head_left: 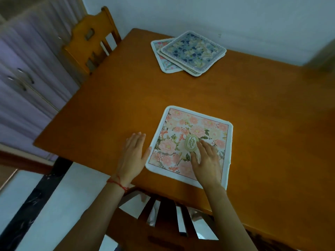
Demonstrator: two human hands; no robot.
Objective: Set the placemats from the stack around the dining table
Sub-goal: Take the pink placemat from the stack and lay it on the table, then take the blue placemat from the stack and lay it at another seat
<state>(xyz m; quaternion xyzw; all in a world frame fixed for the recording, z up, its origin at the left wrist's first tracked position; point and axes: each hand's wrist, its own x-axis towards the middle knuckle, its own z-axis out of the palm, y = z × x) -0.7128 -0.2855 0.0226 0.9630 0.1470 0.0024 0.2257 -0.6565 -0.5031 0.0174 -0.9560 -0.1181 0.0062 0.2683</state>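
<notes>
Placemat (188, 140) lies flat under right hand (206, 160); left hand (133, 156) just beside.

At the worktop's (253, 109) near edge, orange-brown wood, lies a white-bordered placemat (188, 134) patterned with pink and peach flowers and green leaves. Toward the far edge, the stack's (188, 53) top mat shows navy and cream flowers. A red string (117, 183) circles the left wrist.

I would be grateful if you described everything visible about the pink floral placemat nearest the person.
The pink floral placemat is a rounded square of what looks like fabric, with a white border, peach flowers, green leaves and an oval "GARDEN" emblem at its centre. It lies flat on the wooden table at its near edge, slightly skewed. The right hand rests open on it; the left hand lies beside it, thumb at its left edge.
</notes>
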